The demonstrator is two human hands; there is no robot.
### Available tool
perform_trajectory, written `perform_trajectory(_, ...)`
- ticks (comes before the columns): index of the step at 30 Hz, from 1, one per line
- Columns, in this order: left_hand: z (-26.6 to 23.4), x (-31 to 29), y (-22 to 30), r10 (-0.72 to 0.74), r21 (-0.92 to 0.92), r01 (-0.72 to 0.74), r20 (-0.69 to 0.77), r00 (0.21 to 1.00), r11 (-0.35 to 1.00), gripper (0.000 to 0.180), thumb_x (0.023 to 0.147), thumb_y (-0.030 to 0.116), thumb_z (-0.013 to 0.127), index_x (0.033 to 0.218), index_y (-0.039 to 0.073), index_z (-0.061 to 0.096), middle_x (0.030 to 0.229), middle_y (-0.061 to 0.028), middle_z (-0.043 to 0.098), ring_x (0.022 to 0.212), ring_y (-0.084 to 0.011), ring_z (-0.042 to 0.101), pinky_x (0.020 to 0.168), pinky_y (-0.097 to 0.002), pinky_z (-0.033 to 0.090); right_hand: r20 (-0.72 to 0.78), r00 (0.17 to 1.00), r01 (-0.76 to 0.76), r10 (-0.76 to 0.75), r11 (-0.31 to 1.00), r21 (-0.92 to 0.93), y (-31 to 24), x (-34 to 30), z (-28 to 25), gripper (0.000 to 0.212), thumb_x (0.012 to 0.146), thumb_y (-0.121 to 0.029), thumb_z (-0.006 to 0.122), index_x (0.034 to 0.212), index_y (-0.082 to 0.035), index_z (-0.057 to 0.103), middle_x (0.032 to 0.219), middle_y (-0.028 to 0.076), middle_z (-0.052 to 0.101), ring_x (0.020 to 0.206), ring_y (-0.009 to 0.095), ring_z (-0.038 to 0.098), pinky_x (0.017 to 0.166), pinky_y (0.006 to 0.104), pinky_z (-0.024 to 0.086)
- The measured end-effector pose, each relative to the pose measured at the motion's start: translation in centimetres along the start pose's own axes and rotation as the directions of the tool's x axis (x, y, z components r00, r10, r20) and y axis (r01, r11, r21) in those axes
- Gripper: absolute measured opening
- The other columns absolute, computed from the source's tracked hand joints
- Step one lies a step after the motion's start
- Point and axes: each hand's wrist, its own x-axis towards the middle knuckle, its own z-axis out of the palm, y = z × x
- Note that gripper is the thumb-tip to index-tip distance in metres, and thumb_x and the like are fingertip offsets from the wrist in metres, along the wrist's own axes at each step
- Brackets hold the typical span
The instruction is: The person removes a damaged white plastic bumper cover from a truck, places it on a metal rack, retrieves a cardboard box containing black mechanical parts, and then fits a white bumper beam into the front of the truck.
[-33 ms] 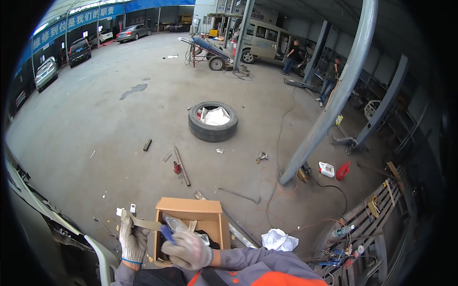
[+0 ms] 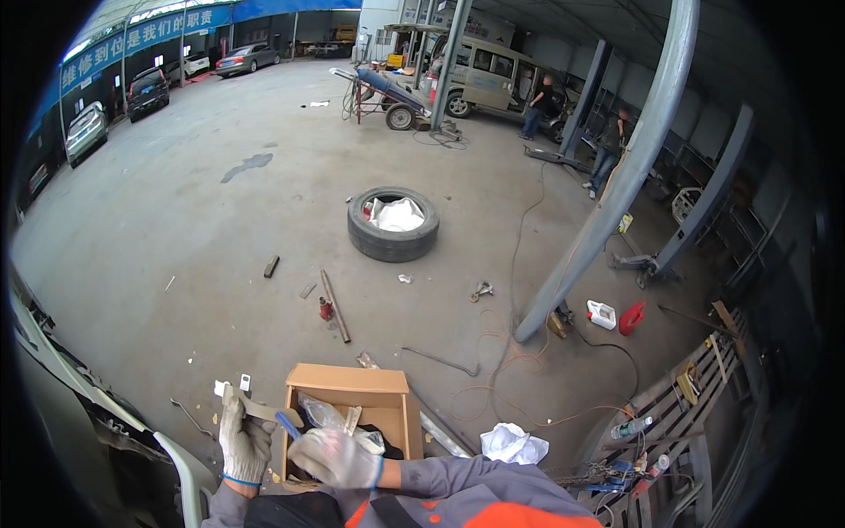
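Note:
My left hand (image 2: 244,442), in a white knit glove, pinches one end of a thin, curved tan strip (image 2: 260,409) at the lower left. The strip reaches right toward the open cardboard box (image 2: 347,379). My gloved right hand (image 2: 337,458) is closed around a slim tool with a blue handle (image 2: 289,424); its upper end lies at the strip's right end. The tool's working end is too small to make out. Inside the box, below and beside my right hand, are a clear plastic bag (image 2: 319,411) and dark items partly hidden by that hand.
A pale vehicle body panel (image 2: 189,471) edges the left side. Ahead lie a red jack (image 2: 326,308), a metal bar (image 2: 336,306) and a tyre (image 2: 393,246) with white cloth inside. A white bag (image 2: 513,444), a post (image 2: 607,198) and a slatted pallet (image 2: 695,387) stand right.
My right hand has shifted slightly left, and the blue handle now tilts with its upper end further left, nearer the strip. My left hand and the strip hold nearly the same place.

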Motion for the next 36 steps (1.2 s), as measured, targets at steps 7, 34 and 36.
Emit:
perform_trajectory(7,-2.1,-0.5,1.4,0.089,-0.01,-0.09,-0.069,0.994,0.996,0.026,0.102,0.024,0.061,0.123,0.009,0.058,0.111,-0.0068,0.066,0.098,-0.0224,0.07,0.076,-0.0386,0.063,-0.01,0.996,0.092,-0.092,0.988,0.127,-3.3,5.1,-4.2,0.023,0.084,-0.006,0.063,0.106,0.0,0.064,0.088,0.014,0.066,0.075,0.035,0.065,0.065,0.0455,0.05)
perform_trajectory(34,-3.9,-0.5,3.4,0.178,-0.033,-0.18,-0.054,0.983,0.983,0.02,0.104,0.025,0.057,0.118,0.01,0.057,0.115,-0.0132,0.064,0.111,-0.0316,0.065,0.096,-0.0561,0.055,-0.075,0.995,0.071,-0.058,0.979,0.189,-4.4,7.6,-1.5,0.035,0.081,0.006,0.061,0.115,-0.001,0.065,0.103,0.016,0.071,0.075,0.032,0.066,0.067,0.0384,0.054)
perform_trajectory(36,-4.0,-1.1,3.5,0.193,-0.036,-0.196,-0.08,0.978,0.98,0.021,0.104,0.025,0.057,0.118,0.009,0.056,0.116,-0.0148,0.065,0.112,-0.0324,0.065,0.095,-0.0559,0.056,-0.09,0.991,0.11,-0.103,0.99,0.085,-3.9,6.8,-0.8,0.035,0.081,0.005,0.062,0.115,-0.003,0.066,0.103,0.016,0.071,0.074,0.032,0.066,0.067,0.038,0.054)
